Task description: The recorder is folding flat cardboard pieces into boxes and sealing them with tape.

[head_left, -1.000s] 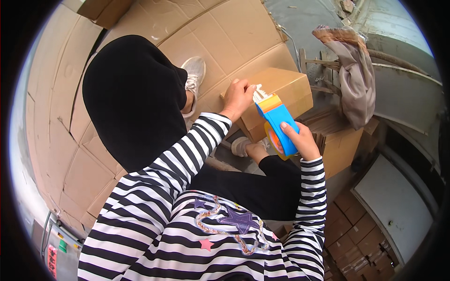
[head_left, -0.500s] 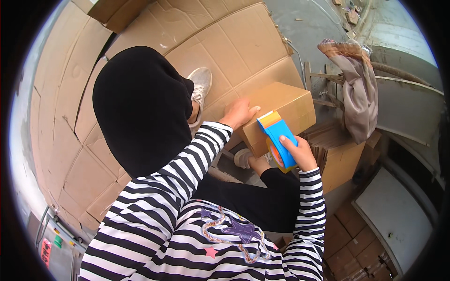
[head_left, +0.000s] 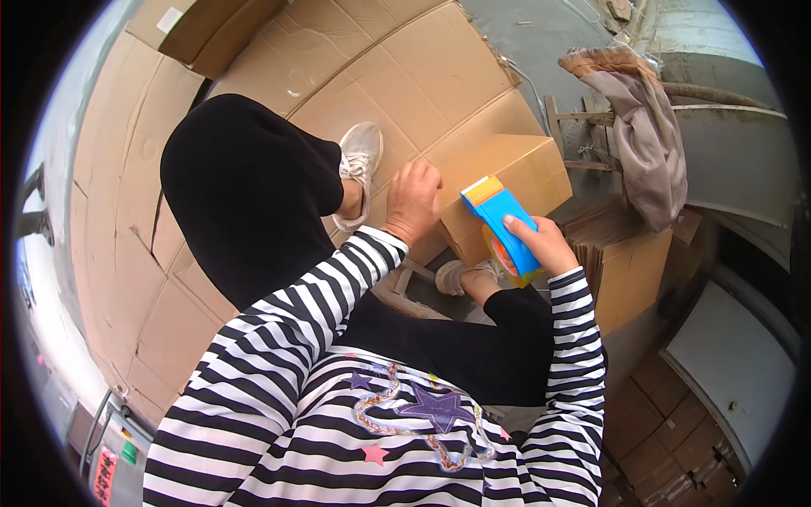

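Observation:
A closed brown cardboard box [head_left: 504,156] stands between my feet, tilted in view, with tape along its right end. My right hand [head_left: 545,245] grips a blue tape dispenser [head_left: 509,221] with a yellow front end and a roll of tape under it. The dispenser's front end is over the box's near side; whether it touches the cardboard is unclear. At the box's left edge is my left hand [head_left: 412,201], its fingers curled together and its back toward me. What lies under those fingers, if anything, is hidden.
Flattened cardboard sheets [head_left: 372,89] cover the floor ahead and to the left. On the right, a stack of folded cardboard [head_left: 629,275] stands below a draped beige cloth [head_left: 646,144]. An open-looking brown carton [head_left: 224,34] is at the far left. A pale panel [head_left: 731,376] stands lower right.
My left hand has come off the box's top to its left edge, and its fingers have curled in. The right hand keeps hold of the tape dispenser. The view has shifted slightly.

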A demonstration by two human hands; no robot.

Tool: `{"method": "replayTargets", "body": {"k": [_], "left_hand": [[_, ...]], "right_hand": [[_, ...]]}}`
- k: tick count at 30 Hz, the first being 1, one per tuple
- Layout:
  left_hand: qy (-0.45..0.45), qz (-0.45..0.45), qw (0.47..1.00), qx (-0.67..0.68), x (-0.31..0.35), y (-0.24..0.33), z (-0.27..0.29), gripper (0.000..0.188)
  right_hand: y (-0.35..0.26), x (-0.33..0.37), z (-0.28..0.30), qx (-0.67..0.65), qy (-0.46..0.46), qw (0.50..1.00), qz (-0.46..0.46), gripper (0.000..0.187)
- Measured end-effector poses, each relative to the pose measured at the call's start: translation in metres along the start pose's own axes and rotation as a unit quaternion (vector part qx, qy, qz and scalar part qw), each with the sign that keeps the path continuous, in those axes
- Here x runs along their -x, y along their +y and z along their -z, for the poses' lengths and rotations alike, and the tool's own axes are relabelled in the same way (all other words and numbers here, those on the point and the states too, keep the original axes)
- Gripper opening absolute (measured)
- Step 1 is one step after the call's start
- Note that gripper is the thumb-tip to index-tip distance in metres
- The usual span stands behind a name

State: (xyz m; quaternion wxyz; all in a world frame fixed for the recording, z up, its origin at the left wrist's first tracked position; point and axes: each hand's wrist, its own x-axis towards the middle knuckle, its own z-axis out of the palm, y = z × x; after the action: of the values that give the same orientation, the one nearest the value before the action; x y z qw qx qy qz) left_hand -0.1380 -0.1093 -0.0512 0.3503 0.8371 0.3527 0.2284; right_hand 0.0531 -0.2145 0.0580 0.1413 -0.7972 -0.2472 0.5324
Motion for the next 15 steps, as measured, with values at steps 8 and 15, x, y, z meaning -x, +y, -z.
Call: {"method": "replayTargets", "body": {"k": [8, 15], "left_hand": [[-0.324, -0.725, 0.605, 0.062, -0.01, -0.001, -0.042, 0.026], [-0.362, -0.719, 0.588, 0.075, -0.019, -0.008, -0.054, 0.04]], "right_hand": [[-0.002, -0.013, -0.002, -0.135, -0.155, 0.978, -0.028, 0.042], [0.019, -0.015, -0.007, -0.005, -0.083, 0.996, 0.024, 0.067]]}}
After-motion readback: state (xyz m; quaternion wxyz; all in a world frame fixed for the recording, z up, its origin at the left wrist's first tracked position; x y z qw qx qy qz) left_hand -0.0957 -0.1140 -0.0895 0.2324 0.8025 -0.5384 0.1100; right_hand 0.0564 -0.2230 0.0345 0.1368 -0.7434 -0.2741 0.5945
